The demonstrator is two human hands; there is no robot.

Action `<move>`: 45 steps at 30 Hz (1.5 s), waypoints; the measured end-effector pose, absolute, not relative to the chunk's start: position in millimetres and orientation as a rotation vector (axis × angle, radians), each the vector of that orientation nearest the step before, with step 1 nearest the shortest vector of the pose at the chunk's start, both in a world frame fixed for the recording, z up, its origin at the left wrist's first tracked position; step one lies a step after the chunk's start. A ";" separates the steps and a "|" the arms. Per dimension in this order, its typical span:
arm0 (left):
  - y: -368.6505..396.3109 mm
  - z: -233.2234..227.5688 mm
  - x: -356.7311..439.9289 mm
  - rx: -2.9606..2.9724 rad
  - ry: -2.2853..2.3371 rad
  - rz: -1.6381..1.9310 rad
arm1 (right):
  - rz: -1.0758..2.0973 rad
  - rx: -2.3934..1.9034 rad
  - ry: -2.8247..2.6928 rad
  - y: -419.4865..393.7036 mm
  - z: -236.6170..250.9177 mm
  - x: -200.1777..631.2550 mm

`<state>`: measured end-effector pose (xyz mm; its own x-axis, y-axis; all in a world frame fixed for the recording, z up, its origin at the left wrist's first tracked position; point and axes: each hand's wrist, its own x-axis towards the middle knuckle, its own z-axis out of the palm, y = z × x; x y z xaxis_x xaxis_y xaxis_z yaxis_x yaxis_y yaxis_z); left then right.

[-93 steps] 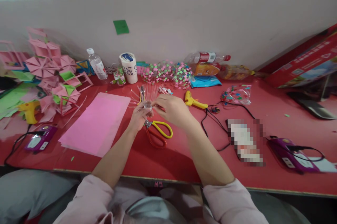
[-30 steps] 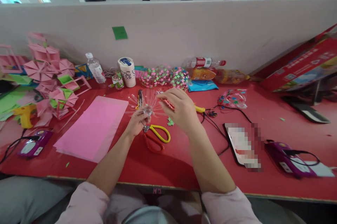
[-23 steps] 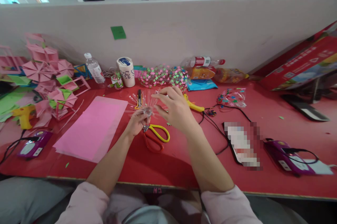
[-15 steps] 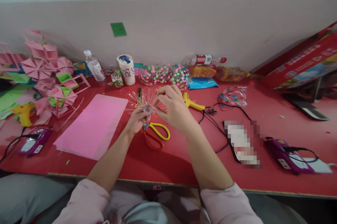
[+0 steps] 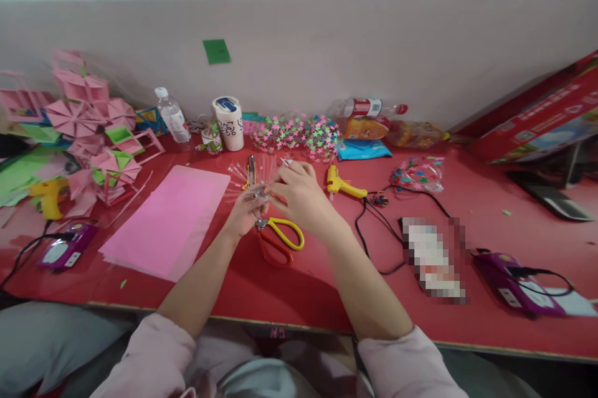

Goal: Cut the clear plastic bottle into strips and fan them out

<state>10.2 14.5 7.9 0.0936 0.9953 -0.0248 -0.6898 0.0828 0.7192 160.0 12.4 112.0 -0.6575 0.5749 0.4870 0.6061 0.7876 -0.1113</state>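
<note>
Between my hands is a clear plastic bottle piece (image 5: 260, 191), cut into strips that fan out away from me. My left hand (image 5: 246, 210) is closed on its narrow round middle, thumb and fingers pinching it. Over its right side, my right hand (image 5: 303, 192) is bent, with thumb and fingertips drawn in against the plastic; what exactly they pinch is partly hidden. Scissors (image 5: 280, 239) with one yellow and one red handle lie on the table just below the hands. A utility knife (image 5: 251, 170) lies behind the strips.
Pink paper sheets (image 5: 172, 217) lie left, near folded paper shapes (image 5: 93, 118). A yellow glue gun (image 5: 346, 184) with a black cord is right of my hands. A cup (image 5: 228, 127), a water bottle (image 5: 172, 114) and star-covered plastic (image 5: 294, 136) stand along the partition. A phone (image 5: 432, 258) lies right.
My right fingertips have come down closer to the middle of the plastic piece. My left hand keeps its hold. The whole view has shifted slightly.
</note>
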 end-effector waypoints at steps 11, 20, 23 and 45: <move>15.7 6.6 9.8 0.570 0.636 1.450 | -0.102 -0.907 -2.565 19.7 100.2 156.2; 15.9 5.0 8.4 0.634 0.606 1.380 | 0.088 -1.000 -2.406 18.2 110.6 160.1; 15.7 5.2 7.9 0.652 0.630 1.371 | 0.101 -0.994 -2.401 16.5 111.5 159.6; 14.8 7.3 6.8 0.722 0.639 1.377 | 0.146 -0.847 -2.168 14.9 136.3 189.7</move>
